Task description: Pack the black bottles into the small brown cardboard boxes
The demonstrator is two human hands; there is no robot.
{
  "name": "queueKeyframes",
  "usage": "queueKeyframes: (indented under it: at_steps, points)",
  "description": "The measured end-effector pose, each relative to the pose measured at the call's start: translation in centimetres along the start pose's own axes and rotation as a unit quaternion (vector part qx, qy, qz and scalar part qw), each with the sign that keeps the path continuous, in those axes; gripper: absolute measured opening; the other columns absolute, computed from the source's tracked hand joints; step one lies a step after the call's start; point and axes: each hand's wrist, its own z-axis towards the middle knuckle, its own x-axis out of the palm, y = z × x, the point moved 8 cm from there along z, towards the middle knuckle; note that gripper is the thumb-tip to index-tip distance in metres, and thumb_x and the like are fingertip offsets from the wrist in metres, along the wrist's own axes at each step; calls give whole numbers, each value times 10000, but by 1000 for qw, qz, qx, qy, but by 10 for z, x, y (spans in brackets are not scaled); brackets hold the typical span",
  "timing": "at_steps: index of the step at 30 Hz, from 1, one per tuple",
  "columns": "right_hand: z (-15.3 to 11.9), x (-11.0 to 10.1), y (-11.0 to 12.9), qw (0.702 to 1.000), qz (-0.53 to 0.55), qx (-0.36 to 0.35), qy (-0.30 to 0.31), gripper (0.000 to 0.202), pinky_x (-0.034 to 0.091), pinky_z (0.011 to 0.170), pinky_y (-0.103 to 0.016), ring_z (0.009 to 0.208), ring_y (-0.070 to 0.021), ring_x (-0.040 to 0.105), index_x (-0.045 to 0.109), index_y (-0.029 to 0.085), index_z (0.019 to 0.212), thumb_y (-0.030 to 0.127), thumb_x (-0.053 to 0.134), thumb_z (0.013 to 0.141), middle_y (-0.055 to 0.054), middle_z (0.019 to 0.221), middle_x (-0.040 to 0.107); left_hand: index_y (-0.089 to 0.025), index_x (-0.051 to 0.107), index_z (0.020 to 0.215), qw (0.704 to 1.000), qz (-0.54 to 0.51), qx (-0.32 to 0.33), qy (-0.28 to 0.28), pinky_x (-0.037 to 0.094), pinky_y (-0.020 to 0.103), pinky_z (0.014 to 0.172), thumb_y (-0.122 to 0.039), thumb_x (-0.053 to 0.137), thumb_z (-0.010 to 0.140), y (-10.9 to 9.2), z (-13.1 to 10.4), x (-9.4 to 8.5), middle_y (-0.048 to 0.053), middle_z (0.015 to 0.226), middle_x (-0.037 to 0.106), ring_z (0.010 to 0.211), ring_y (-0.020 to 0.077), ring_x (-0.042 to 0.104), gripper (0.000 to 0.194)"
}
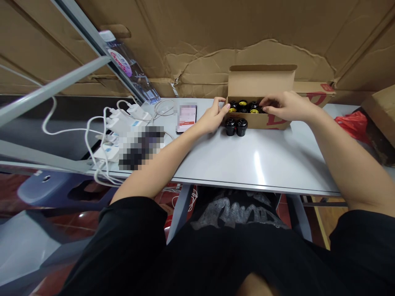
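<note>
An open cardboard box [256, 120] stands on the white table with its lid raised at the back. Inside it are several black lamp sockets [254, 106], some showing yellow threaded rings. My left hand [214, 115] grips the box's left end, thumb and fingers at its edge. The fingers of my right hand [285, 106] reach into the right part of the box and close around a black socket, mostly hidden by them. Two more black sockets [242, 127] stand side by side on the table, against the front of the box.
A phone [187, 119] lies left of my left hand. Farther left are white chargers with tangled cables [106, 152] and a clear bottle [132, 68] leaning by the metal frame. A red plastic bag [353, 124] and another carton [381, 119] sit at the right.
</note>
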Motion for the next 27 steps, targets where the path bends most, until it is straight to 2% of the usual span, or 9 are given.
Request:
queueKeyframes:
  at_steps: [5, 10, 14, 18, 20, 22, 23, 25, 27]
  points:
    - [4, 4, -9, 999, -38, 22, 9, 504, 685, 970, -596, 1144, -501, 891, 977, 342, 1389, 701, 750, 1119, -127, 1206, 974, -312, 628, 1611, 1000, 1, -4, 4, 625, 591, 1230, -813, 660, 1258, -1, -1, 0, -10, 859, 664, 945, 340, 793, 613]
    - [5, 9, -7, 997, -68, 37, 25, 527, 654, 895, -540, 1131, -484, 891, 972, 312, 1403, 676, 686, 1150, -129, 1182, 968, -272, 620, 1667, 1000, 21, -4, 3, 657, 608, 1237, -688, 615, 1310, -3, 0, 1, -7, 838, 662, 945, 342, 811, 549]
    - [6, 8, -8, 998, -58, 26, 19, 529, 656, 908, -535, 1103, -463, 882, 966, 346, 1393, 731, 690, 1159, -104, 1111, 952, -271, 640, 1663, 1000, 17, -6, -3, 668, 608, 1220, -727, 635, 1296, -3, 0, 1, -10, 825, 659, 925, 339, 813, 584]
    - [2, 4, -3, 998, -48, 30, 7, 579, 663, 968, -613, 1106, -515, 855, 962, 349, 1377, 796, 641, 1197, -137, 1032, 911, -289, 651, 1633, 1000, 10, -9, -3, 672, 646, 1237, -790, 656, 1272, -3, -1, 0, -3, 817, 686, 943, 350, 827, 617]
    - [-3, -3, 14, 997, -56, 12, -49, 584, 657, 1052, -668, 1200, -556, 832, 955, 325, 1394, 768, 611, 1232, -181, 1118, 908, -302, 646, 1617, 1000, 4, -6, 0, 671, 663, 1250, -814, 648, 1266, -2, 0, 1, 2, 810, 689, 957, 357, 839, 621]
    - [-11, -5, 41, 990, -76, -39, -113, 561, 625, 1176, -697, 1357, -569, 791, 932, 309, 1460, 697, 570, 1276, -216, 1294, 896, -313, 639, 1604, 1000, -2, 0, 2, 671, 656, 1249, -848, 642, 1254, 0, 0, 1, 7, 815, 692, 963, 358, 848, 640]
    - [-15, 0, 58, 985, -90, -75, -126, 543, 607, 1218, -700, 1409, -562, 769, 912, 306, 1506, 659, 560, 1292, -223, 1364, 882, -315, 636, 1601, 1000, -3, 4, 2, 673, 642, 1238, -864, 640, 1248, 0, 1, 1, 8, 820, 695, 960, 355, 849, 653]
    - [-24, 17, 89, 973, -131, -152, -116, 492, 590, 1225, -697, 1443, -552, 736, 867, 299, 1594, 589, 611, 1290, -224, 1453, 854, -315, 625, 1605, 1000, -2, 13, 3, 681, 595, 1192, -889, 630, 1242, 1, 1, 1, 5, 832, 702, 937, 338, 842, 680]
    - [-33, 37, 112, 954, -183, -212, -104, 458, 580, 1190, -677, 1416, -538, 721, 832, 240, 1636, 468, 670, 1273, -238, 1466, 835, -305, 605, 1621, 1000, 9, 23, 5, 682, 540, 1120, -896, 599, 1253, 1, 1, 2, -3, 832, 707, 909, 318, 826, 696]
